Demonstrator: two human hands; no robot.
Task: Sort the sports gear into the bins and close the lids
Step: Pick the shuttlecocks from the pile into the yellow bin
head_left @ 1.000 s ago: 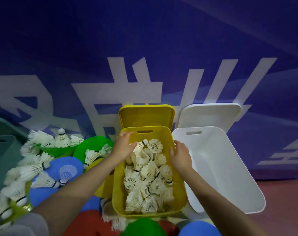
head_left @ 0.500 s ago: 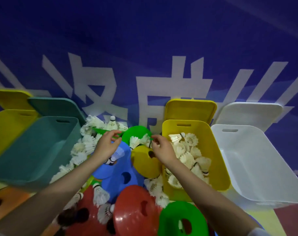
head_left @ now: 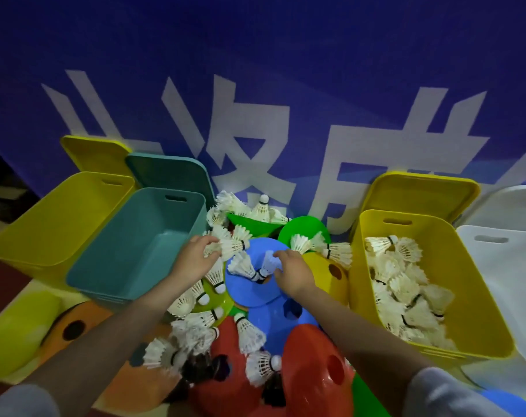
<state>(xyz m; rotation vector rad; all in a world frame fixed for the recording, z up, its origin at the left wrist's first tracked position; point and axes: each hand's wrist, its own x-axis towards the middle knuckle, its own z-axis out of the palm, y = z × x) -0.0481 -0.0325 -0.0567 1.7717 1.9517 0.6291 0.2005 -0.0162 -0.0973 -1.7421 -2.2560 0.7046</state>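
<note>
White feathered shuttlecocks (head_left: 240, 263) lie on coloured discs, frame centre. My left hand (head_left: 195, 260) grips one at the teal bin (head_left: 129, 251); my right hand's (head_left: 292, 272) fingers pinch another's feathers.

You're facing a big blue banner (head_left: 285, 70) that fills the whole far side, with huge pale characters (head_left: 249, 139) printed across it. The light's pretty dim. On the left, near you, there's a strip of dark red floor (head_left: 3, 281), with a yellowish patch (head_left: 24, 299) right beside it.
</note>
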